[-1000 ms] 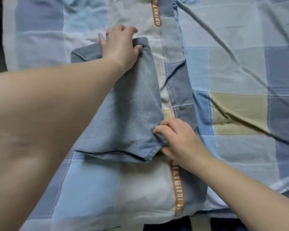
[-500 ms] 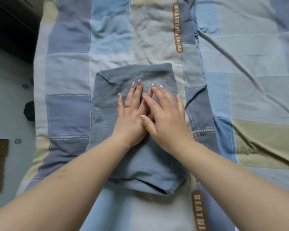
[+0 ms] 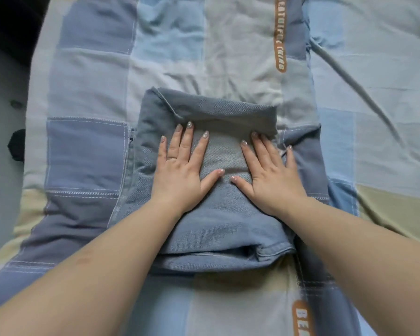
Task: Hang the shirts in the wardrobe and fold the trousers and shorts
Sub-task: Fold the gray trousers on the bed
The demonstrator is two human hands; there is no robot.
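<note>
floor: grey, left edge, small black object (image 3: 17,145) on it | bed: blue, grey and beige patchwork cover (image 3: 87,151) | left hand (image 3: 183,170): flat, fingers spread, pressing folded blue denim trousers (image 3: 218,224) mid-bed | right hand (image 3: 270,174): flat, fingers straight, pressing trousers' right side

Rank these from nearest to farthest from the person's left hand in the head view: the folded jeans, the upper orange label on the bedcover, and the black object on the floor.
1. The folded jeans: directly under the left hand, which presses flat on them.
2. The black object: on the floor off the bed's left edge.
3. The upper orange label: far up the bedcover, to the right.
</note>
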